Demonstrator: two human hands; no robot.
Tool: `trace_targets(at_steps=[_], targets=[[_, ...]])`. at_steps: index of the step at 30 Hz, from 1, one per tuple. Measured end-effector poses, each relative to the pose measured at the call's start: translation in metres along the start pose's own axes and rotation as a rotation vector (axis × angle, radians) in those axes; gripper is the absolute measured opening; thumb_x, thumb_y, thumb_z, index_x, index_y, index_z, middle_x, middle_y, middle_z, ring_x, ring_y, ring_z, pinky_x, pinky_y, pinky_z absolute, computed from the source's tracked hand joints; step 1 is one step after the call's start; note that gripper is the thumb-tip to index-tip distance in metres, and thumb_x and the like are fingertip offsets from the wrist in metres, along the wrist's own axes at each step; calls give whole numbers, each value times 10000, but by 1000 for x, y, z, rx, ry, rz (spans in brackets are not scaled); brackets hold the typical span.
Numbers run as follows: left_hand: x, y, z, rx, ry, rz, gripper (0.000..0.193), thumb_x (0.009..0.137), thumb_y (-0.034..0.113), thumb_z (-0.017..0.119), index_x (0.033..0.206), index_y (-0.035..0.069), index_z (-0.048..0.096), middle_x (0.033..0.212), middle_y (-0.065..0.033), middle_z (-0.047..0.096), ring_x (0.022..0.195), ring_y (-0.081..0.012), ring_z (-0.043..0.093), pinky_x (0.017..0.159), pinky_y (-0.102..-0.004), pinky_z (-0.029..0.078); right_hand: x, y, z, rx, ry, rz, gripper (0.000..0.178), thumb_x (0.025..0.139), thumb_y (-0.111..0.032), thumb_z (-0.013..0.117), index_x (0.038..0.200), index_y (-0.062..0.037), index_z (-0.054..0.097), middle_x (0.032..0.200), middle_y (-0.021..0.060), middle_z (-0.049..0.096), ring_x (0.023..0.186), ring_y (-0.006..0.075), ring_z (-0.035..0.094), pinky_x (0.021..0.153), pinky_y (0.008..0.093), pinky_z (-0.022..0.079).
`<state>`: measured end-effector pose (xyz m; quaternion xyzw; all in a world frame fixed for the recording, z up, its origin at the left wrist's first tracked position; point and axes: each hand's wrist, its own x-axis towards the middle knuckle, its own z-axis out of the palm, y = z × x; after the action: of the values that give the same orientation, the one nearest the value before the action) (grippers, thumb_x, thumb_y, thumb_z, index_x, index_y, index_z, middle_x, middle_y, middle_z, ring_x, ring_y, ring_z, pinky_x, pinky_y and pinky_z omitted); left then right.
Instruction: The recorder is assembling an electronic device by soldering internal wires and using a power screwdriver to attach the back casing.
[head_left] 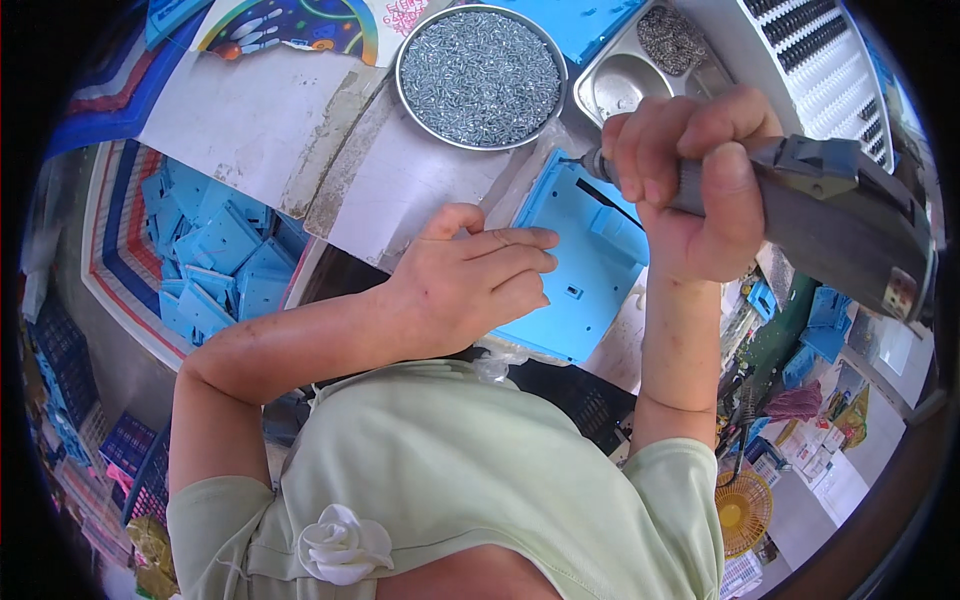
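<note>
A light-blue plastic panel with small holes and raised edges lies on the work surface in front of me. My left hand rests at its left side, fingers stretched over the panel and slightly bent; nothing shows in them. My right hand is wrapped around a dark grey power screwdriver, held slanting above the panel's right side. The tool's narrow end points left, near the panel's far edge; whether its tip touches the panel I cannot tell. Beyond the panel stands a round metal bowl full of small silvery screws.
A metal tray with compartments holds small dark metal parts at the far right. Beside it is a white rack with rows of black pieces. To the left, a bin lined with striped cloth holds many blue panels. A yellow basket sits lower right.
</note>
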<state>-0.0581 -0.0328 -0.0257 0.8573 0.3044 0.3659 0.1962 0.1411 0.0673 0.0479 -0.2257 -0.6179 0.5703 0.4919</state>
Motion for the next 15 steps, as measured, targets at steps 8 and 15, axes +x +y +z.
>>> trace_targets(at_steps=[8, 15], targets=[[13, -8, -18, -238, -57, -133, 223, 810, 147, 823, 870, 117, 611, 1163, -28, 724, 1102, -201, 701, 882, -392, 460, 2, -18, -10, 158, -99, -99, 396, 1019, -446, 454, 1142, -83, 556, 688, 18, 492, 638, 167, 469, 735, 392, 429], [52, -24, -24, -254, 207, -168, 233, 786, 23, 823, 814, 54, 594, 1089, -123, 728, 981, -283, 713, 789, -356, 564, -4, -55, -2, 119, -158, -35, 395, 988, -497, 520, 1175, -152, 558, 741, -26, 523, 681, 129, 474, 735, 348, 378]])
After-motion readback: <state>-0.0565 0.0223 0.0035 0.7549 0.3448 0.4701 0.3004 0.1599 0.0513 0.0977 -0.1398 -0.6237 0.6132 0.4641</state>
